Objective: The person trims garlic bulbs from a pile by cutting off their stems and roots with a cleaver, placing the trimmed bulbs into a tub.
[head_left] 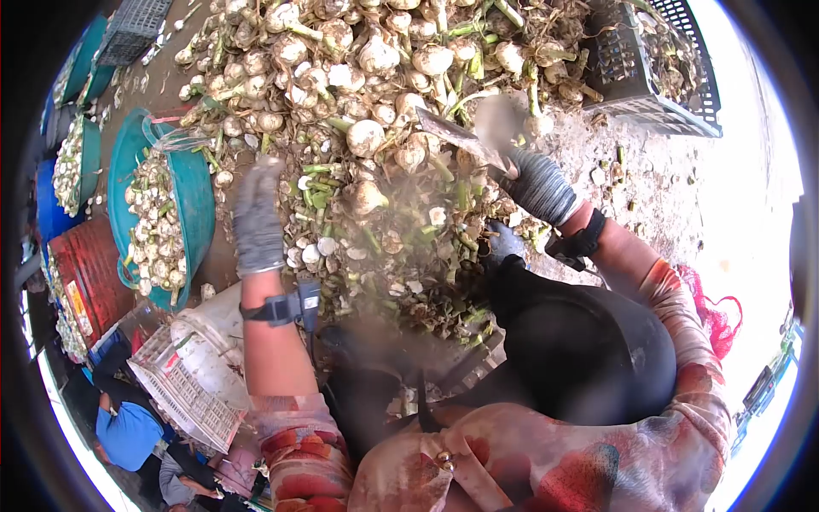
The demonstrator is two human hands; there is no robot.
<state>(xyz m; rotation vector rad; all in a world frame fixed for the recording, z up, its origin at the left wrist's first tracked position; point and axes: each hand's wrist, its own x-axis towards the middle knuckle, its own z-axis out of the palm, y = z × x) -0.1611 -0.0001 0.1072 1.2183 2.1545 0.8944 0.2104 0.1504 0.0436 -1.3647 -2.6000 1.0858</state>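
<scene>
My left hand, in a grey knit glove, reaches forward with its fingers stretched out and nothing visible in it. It is between the teal basin and a litter of cut green stalks. My right hand, gloved too, is closed around a knife. The wide blade points up and left, over the near edge of a large heap of garlic bulbs. A single garlic bulb lies among the trimmings between my hands. A blurred spot hides part of the area just above the knife.
Garlic fills part of the teal basin at left. Behind it are a red tub, a blue tub and a white crate. A dark crate lies tipped at upper right. A person in blue is at lower left.
</scene>
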